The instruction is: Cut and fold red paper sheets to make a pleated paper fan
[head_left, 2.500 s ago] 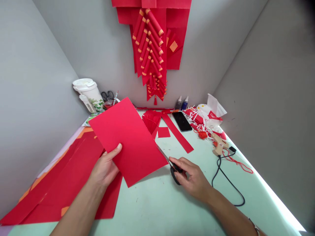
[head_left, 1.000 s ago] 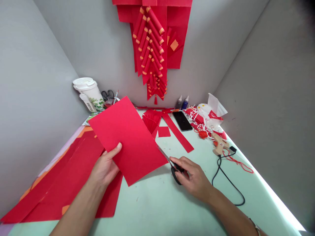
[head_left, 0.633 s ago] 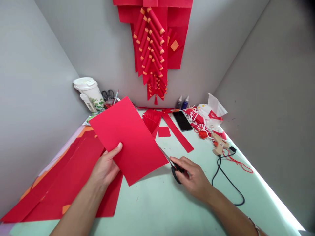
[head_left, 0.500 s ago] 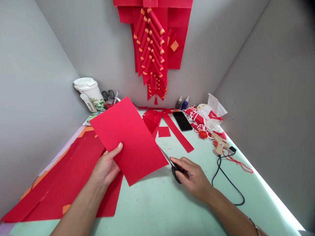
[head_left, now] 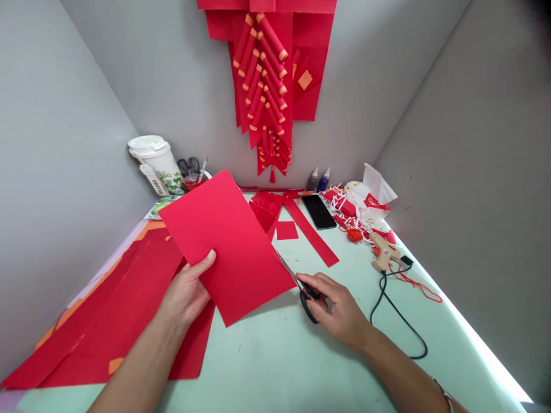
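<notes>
A red sheet of card (head_left: 232, 246) is held up, tilted, above the table by my left hand (head_left: 189, 289), thumb on its face and the other fingers behind. My right hand (head_left: 338, 307) grips black-handled scissors (head_left: 307, 304) to the right of the sheet. Their blades lie along the sheet's right edge, close to its lower right corner; whether they touch it I cannot tell. Behind the sheet lie a long red strip (head_left: 313, 236), a small red square (head_left: 286, 230) and a folded red paper piece (head_left: 266, 211).
Large red sheets (head_left: 116, 304) cover the left of the table. A glue gun (head_left: 383, 252) with a black cord, a phone (head_left: 319, 211), paper scraps (head_left: 344, 206) and glue bottles (head_left: 323, 180) lie right and back. A white tub (head_left: 157, 163) stands back left; red firecracker decorations (head_left: 262, 74) hang on the wall.
The red sheet has shifted very slightly to the right. The scissor blades now lie a little closer along its right edge. Both hands keep their hold.
</notes>
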The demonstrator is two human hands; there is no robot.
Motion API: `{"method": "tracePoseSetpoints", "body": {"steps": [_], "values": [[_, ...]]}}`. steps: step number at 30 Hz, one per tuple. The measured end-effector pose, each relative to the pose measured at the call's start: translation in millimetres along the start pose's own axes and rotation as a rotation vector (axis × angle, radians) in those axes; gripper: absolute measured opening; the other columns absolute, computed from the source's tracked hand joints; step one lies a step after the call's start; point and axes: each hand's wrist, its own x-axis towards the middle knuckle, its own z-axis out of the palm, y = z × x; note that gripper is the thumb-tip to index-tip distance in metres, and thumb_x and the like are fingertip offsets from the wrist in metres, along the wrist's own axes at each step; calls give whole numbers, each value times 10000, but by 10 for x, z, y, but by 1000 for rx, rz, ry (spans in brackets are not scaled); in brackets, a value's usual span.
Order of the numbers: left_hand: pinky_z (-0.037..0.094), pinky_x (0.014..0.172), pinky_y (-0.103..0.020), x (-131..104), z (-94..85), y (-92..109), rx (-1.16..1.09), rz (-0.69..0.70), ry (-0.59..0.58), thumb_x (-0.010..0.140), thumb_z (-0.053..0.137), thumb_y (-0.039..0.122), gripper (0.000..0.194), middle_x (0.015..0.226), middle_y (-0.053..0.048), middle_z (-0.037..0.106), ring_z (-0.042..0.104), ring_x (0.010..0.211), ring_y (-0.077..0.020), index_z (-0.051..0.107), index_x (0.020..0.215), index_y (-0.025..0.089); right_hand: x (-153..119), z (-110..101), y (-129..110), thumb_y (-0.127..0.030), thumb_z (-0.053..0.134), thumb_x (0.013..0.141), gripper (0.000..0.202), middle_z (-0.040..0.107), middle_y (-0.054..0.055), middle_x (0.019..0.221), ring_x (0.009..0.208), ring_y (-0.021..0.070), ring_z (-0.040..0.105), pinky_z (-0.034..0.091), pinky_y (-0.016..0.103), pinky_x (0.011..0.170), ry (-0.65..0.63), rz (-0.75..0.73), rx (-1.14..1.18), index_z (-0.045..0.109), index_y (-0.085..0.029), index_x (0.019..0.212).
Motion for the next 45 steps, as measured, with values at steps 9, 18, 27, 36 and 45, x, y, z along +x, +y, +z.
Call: {"method": "tracePoseSetpoints", "body": {"steps": [9,18,27,36,45], "values": [[605,851,-390,-19,9,-1,6,-3,2,787,700,125,312,1115,-80,742,726,936,-269,710,1088,207,-7,15,4,-105,530,846,457,557,25,852,700,127,535,494,245,700,22,-25,-63,597,-202,1287],[611,833,-389,-44,53,-2,6,-10,35,800,669,95,293,1076,-88,752,733,906,-265,711,1073,192,-20,25,-9,-124,532,855,447,568,30,852,704,134,542,483,236,652,32,11,-78,603,-216,1286],[604,857,-399,-33,43,-5,2,-19,29,775,700,103,309,1074,-102,751,732,912,-280,711,1074,179,-20,23,-14,-135,531,854,436,576,35,847,698,139,548,474,241,633,45,9,-65,617,-208,1275],[606,845,-395,-38,41,-3,15,-13,30,797,677,98,284,1079,-103,750,732,915,-273,710,1067,181,-33,29,16,-140,522,860,449,559,26,840,677,133,531,455,234,601,25,32,-60,604,-219,1294],[595,866,-393,-47,51,-5,7,-19,27,798,671,95,280,1071,-94,752,731,917,-268,712,1057,191,-26,37,-13,-153,520,857,432,556,22,811,660,131,523,448,236,590,35,37,-62,622,-218,1271]]}}
